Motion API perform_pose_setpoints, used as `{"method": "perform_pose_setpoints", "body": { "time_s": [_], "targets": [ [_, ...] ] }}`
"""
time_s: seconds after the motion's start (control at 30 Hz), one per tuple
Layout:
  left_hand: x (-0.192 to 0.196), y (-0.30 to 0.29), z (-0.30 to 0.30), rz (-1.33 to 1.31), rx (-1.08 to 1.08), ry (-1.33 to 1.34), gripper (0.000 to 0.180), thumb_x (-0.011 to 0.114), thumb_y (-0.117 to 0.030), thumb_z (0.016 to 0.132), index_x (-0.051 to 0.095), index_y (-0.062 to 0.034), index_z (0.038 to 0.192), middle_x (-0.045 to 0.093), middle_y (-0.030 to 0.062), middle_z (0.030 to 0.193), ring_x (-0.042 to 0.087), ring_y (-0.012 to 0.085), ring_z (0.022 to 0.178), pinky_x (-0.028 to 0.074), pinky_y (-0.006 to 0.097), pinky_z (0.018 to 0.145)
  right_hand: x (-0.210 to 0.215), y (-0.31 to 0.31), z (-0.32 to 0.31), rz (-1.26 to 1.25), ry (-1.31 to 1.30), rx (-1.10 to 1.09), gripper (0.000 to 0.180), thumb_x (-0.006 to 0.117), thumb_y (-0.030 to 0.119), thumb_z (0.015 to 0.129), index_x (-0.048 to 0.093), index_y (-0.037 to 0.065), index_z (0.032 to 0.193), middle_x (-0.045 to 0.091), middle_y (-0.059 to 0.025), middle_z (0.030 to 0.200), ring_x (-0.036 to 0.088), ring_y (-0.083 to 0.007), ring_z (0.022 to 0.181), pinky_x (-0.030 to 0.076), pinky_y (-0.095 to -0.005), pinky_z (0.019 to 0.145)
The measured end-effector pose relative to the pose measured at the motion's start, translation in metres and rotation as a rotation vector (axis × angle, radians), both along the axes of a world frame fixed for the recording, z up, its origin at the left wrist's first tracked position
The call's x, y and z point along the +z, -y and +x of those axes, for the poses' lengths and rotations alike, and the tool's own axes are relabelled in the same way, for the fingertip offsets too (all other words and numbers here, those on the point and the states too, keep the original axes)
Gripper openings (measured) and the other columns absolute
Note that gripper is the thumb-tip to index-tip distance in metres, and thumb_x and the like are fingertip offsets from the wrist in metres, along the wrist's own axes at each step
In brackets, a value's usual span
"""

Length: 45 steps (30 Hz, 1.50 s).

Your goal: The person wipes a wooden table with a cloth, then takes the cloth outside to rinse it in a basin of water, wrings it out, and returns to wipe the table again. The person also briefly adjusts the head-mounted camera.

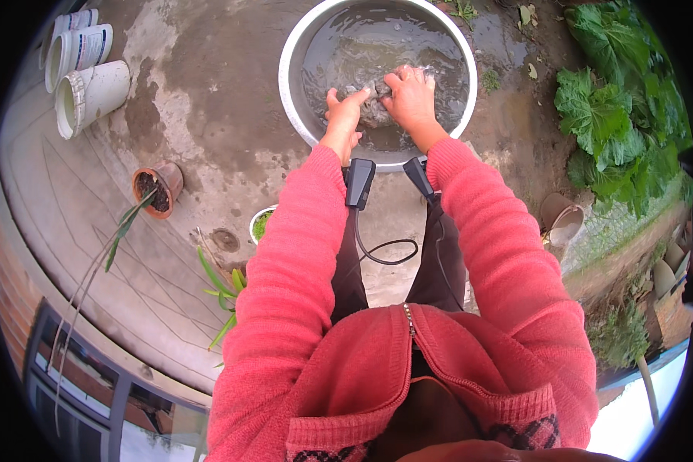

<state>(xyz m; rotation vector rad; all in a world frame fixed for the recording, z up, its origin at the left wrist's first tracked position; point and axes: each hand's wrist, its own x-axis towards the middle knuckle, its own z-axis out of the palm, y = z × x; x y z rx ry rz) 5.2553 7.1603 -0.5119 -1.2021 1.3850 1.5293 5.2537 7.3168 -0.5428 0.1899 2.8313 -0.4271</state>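
A soaked, crumpled grey cloth [375,115] lies in murky water inside a wide, round, silver metal basin [290,92], toward the side nearest the person. Both bare hands reach into the basin from below, in the ribbed sleeves of a coral-red knitted sweater [281,262]. The left hand [343,117] is at the cloth's left side, its thumb stretched to the cloth's edge and its other fingers apart. The right hand [412,98] lies over the cloth's right part, fingers bent and partly wet. Both touch the cloth, but whether either truly grips it cannot be told.

Dark rectangular devices sit by both wrists, and a thin black cable [393,260] loops between the person's legs. The basin stands on damp, stained concrete ground [223,100]. To the left, white plastic buckets [92,96] lie tipped over, with a terracotta-coloured round flowerpot [158,190] nearer the person, tilted in view. Large, broad-leaved green plants [608,115] grow on the right.
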Motion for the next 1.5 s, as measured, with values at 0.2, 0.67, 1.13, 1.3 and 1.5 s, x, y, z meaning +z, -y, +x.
{"method": "perform_pose_setpoints", "body": {
  "time_s": [0.2,0.67,1.13,1.3,1.5],
  "targets": [
    [-0.004,-0.011,-0.001,0.186,0.21,0.031,0.103,0.07,-0.054,0.081,0.004,-0.0221,0.154,0.015,0.0169,0.158,0.028,0.0458,0.138,0.024,0.076,0.099,0.007,0.009,-0.008,-0.891,0.317,-0.695,0.047,0.079,0.02,0.072,0.064,-0.003,0.111,0.069,-0.0156,0.101,0.066,-0.027,0.091,0.051,-0.0354,0.082],
    [0.013,-0.023,-0.021,0.128,0.385,-0.318,0.051,0.066,-0.028,0.092,0.041,-0.0092,0.133,0.058,0.0114,0.125,0.059,0.0288,0.114,0.051,0.054,0.087,0.018,-0.01,-0.019,-0.034,0.069,-0.229,0.038,0.07,0.03,0.078,0.066,0.016,0.114,0.068,-0.0166,0.103,0.063,-0.0369,0.1,0.05,-0.0503,0.084],
    [0.004,-0.01,-0.007,0.038,0.104,-0.008,0.105,0.068,-0.059,0.08,0.007,-0.0194,0.156,0.011,0.0176,0.159,0.015,0.0422,0.145,0.022,0.072,0.104,-0.009,0.003,-0.018,-0.342,0.086,-0.467,0.037,0.067,0.013,0.074,0.069,0.004,0.109,0.065,-0.0176,0.111,0.063,-0.0274,0.098,0.051,-0.0392,0.083],
    [0.005,-0.007,-0.018,0.406,0.267,-0.006,0.077,0.062,-0.063,0.084,0.042,-0.0095,0.135,0.044,0.0186,0.139,0.046,0.0373,0.125,0.039,0.063,0.096,0.05,0.016,0.005,-1.138,0.18,-0.615,0.042,0.071,0.013,0.07,0.063,-0.005,0.107,0.065,-0.0067,0.078,0.06,-0.0111,0.071,0.047,-0.028,0.063],
    [0.009,-0.027,-0.014,0.408,0.356,-0.1,0.038,0.05,-0.046,0.098,0.06,-0.0117,0.108,0.067,0.0063,0.096,0.067,0.0234,0.085,0.054,0.042,0.074,0.058,0.029,0.006,-0.531,-0.152,-0.15,0.039,0.071,0.041,0.083,0.064,0.005,0.098,0.061,-0.0166,0.09,0.064,-0.0365,0.085,0.05,-0.0449,0.075]
  ]
}}
